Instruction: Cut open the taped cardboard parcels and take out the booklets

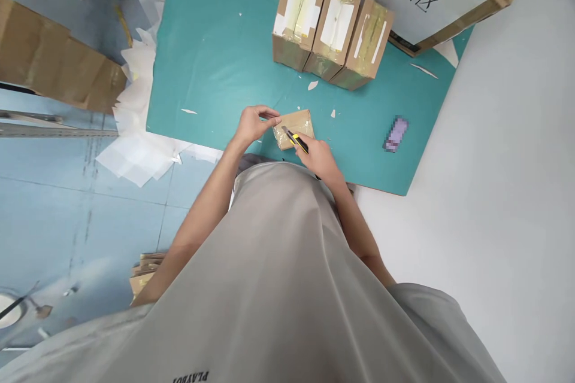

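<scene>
While the right hand [318, 160] is curled round a utility knife [296, 140], its blade is over a small taped box [300, 122] near the green table [211, 66] edge | left hand [252, 124] at box's corner, cannot tell if pinching | three cartons [335, 30] beyond

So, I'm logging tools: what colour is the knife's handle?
The knife's handle is black and yellow in the head view.

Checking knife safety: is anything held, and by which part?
The right hand grips the utility knife by its handle. The left hand touches the cardboard box at its upper-left corner; any grip is unclear.
</scene>
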A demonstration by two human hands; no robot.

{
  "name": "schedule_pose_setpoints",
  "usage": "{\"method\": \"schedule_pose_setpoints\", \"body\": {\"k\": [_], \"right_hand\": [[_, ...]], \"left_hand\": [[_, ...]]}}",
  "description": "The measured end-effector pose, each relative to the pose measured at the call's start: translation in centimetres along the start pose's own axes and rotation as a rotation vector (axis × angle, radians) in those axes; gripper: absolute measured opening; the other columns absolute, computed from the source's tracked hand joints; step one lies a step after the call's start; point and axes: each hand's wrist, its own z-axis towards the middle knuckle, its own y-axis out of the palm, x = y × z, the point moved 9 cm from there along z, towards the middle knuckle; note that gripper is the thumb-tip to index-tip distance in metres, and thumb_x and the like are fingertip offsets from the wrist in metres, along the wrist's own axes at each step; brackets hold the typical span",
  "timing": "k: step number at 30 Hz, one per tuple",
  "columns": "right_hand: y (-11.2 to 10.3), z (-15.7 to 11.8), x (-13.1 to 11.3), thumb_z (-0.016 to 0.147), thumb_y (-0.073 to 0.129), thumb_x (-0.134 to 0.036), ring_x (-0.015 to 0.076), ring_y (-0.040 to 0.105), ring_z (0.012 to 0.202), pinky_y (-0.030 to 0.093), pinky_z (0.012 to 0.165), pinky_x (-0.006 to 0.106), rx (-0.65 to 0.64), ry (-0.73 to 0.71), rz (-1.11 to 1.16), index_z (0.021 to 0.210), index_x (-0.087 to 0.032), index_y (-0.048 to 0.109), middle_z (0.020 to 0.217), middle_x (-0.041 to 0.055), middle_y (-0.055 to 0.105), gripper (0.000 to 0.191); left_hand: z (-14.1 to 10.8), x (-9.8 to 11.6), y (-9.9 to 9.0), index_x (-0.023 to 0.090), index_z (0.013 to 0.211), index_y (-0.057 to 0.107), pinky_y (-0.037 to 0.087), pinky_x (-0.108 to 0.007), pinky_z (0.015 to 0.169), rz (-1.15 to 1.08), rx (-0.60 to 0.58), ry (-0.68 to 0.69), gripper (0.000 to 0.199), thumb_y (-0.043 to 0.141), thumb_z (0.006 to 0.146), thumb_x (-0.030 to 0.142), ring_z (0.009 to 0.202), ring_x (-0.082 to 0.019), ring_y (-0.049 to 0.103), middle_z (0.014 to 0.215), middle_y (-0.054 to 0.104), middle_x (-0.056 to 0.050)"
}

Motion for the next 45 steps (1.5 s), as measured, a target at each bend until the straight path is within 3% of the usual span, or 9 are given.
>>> {"method": "schedule_pose_setpoints", "body": {"k": [5,15,21,25,32,37,41,45], "right_hand": [[0.3,0.7,-1.8,0.108,0.043,-0.03,0.032,0.073,0.111,0.053,0.095,0.038,0.009,-0.04,-0.108,0.155,-0.025,0.057,0.126,0.0118,0.079,0.049],[1.3,0.3,-2.6,0.11,0.04,-0.032,0.0328,0.073,0.113,0.053,0.099,0.042,-0.008,0.045,-0.152,0.159,-0.019,0.052,0.125,0.0167,0.078,0.052],[1.8,0.3,-3.4,0.109,0.044,-0.031,0.0336,0.073,0.11,0.055,0.094,0.042,-0.026,0.077,-0.169,0.143,-0.017,0.063,0.118,0.0176,0.078,0.041],[1.9,-0.6,-3.7,0.108,0.045,-0.028,0.0335,0.073,0.11,0.056,0.093,0.042,-0.058,0.09,-0.191,0.136,-0.017,0.066,0.119,0.0174,0.078,0.036],[2.6,-2.4,-4.1,0.11,0.037,-0.025,0.0356,0.073,0.113,0.057,0.092,0.045,-0.101,0.142,-0.271,0.143,-0.015,0.062,0.122,0.0226,0.076,0.042],[3.0,-4.0,-4.2,0.108,0.036,-0.022,0.0342,0.075,0.107,0.058,0.086,0.043,-0.1,0.145,-0.304,0.148,-0.019,0.06,0.117,0.0207,0.078,0.046],[1.5,-4.5,-3.1,0.11,0.041,-0.031,0.0349,0.076,0.103,0.055,0.089,0.041,-0.032,0.148,-0.245,0.152,-0.023,0.059,0.113,0.0178,0.08,0.047],[-1.2,-3.5,1.6,0.114,0.031,-0.037,0.0344,0.076,0.106,0.053,0.091,0.039,0.213,0.281,-0.145,0.159,-0.018,0.05,0.119,0.019,0.079,0.052]], "left_hand": [[0.1,-0.8,0.0,0.017,0.092,0.085,0.062,-0.04,0.091,-0.02,0.012,0.001,0.031,0.089,0.074,0.042,0.087,-0.025,0.076,0.092,0.082,-0.008],[0.3,-1.4,0.1,0.017,0.089,0.085,0.063,-0.042,0.091,-0.073,0.019,0.002,0.034,0.091,0.07,0.044,0.088,-0.027,0.076,0.091,0.082,-0.008],[-0.2,-1.5,0.0,0.017,0.089,0.084,0.062,-0.044,0.094,-0.079,0.045,-0.018,0.03,0.092,0.069,0.039,0.089,-0.027,0.076,0.089,0.081,-0.008],[-0.6,-1.7,0.0,0.017,0.088,0.084,0.062,-0.043,0.093,-0.079,0.074,-0.007,0.029,0.089,0.071,0.04,0.089,-0.026,0.076,0.091,0.081,-0.008],[-1.2,-1.6,0.2,0.018,0.088,0.084,0.062,-0.042,0.092,-0.065,0.088,-0.005,0.027,0.086,0.073,0.04,0.089,-0.026,0.076,0.092,0.081,-0.008],[-1.2,-1.2,0.2,0.017,0.09,0.083,0.061,-0.043,0.095,-0.058,0.081,0.016,0.027,0.084,0.078,0.042,0.093,-0.027,0.076,0.096,0.081,-0.01],[-1.6,-0.9,0.2,0.017,0.098,0.081,0.059,-0.042,0.101,-0.033,0.108,0.033,0.031,0.081,0.082,0.044,0.1,-0.027,0.076,0.105,0.081,-0.01],[-3.3,-1.6,0.5,0.018,0.124,0.073,0.061,-0.044,0.101,-0.079,0.183,-0.002,0.047,0.079,0.085,0.044,0.114,-0.029,0.074,0.122,0.077,-0.013]]}}
